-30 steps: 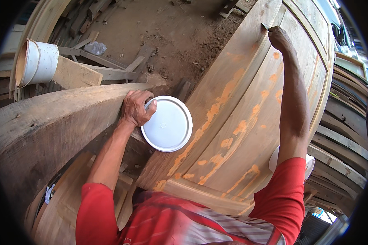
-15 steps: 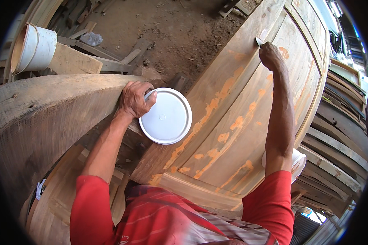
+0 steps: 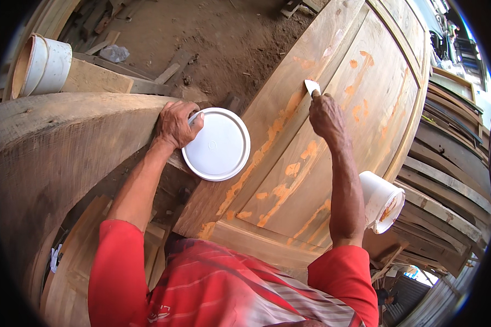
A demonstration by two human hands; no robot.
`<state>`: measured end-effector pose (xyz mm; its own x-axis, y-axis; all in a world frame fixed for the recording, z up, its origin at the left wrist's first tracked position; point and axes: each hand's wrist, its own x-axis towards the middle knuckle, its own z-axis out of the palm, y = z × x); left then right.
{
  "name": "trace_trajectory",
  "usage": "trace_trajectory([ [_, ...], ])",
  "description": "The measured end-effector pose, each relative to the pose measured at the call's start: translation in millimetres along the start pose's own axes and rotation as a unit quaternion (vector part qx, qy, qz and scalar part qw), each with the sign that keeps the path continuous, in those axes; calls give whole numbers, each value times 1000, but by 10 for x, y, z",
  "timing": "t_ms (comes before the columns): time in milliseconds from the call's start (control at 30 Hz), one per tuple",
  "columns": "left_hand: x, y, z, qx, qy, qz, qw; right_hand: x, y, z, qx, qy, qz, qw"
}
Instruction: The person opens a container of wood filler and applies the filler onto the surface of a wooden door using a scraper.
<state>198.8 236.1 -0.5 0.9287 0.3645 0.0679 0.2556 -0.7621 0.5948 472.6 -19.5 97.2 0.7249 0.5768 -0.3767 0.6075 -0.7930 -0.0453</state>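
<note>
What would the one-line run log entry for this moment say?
left hand: holds round white plastic lid | right hand: presses small putty knife on orange-patched wooden door panel

The right hand [image 3: 326, 115] covers the handle of the putty knife [image 3: 312, 87]; only the blade tip shows. The wooden door panel [image 3: 333, 163] is hidden at its near corner behind the red shirt [image 3: 229, 283]. The right forearm screens part of the white bucket [image 3: 382, 201] beside the panel. The left hand [image 3: 175, 124] hides the lid's [image 3: 217, 144] near rim.

two white buckets [image 3: 42, 64], one white lid [image 3: 217, 144]
</note>
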Motion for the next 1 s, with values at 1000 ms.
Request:
trace_trajectory([
  [1000,-17,-51,36,51,-25,-10,998,-1435,-407,68,69,-118,-45,990],
])
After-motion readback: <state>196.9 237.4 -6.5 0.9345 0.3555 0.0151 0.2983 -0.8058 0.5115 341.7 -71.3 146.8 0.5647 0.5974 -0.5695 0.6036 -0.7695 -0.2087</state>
